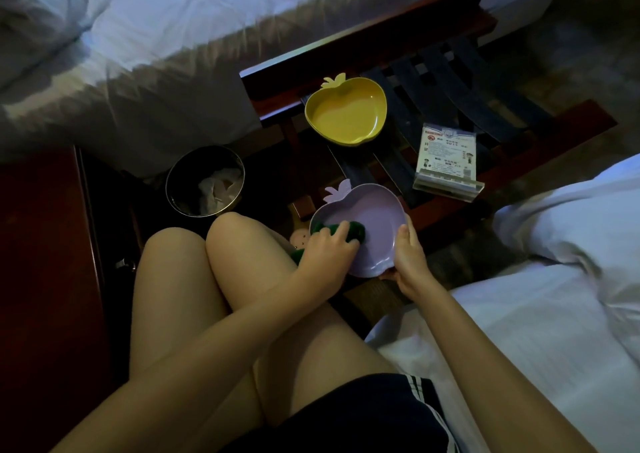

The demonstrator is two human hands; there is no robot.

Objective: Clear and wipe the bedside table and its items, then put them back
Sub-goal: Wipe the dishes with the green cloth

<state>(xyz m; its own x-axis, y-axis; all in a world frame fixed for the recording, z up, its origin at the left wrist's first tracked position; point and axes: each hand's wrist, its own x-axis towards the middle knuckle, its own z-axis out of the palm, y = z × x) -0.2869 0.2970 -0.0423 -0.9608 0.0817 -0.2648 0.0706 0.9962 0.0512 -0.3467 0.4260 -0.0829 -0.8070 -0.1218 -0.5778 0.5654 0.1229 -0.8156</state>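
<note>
Grip detail: our left hand [329, 248] clutched the green cloth [356, 230] inside the purple dish [374, 220]; our right hand [408, 262] gripped its rim, at the near edge of the luggage rack [363, 36].

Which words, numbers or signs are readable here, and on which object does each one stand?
White printed card in a clear acrylic stand: several lines of print, all too small and blurred to read; only a red round symbol at its top left shows.
Yellow apple-shaped dish and purple apple-shaped dish: no text visible.
</note>
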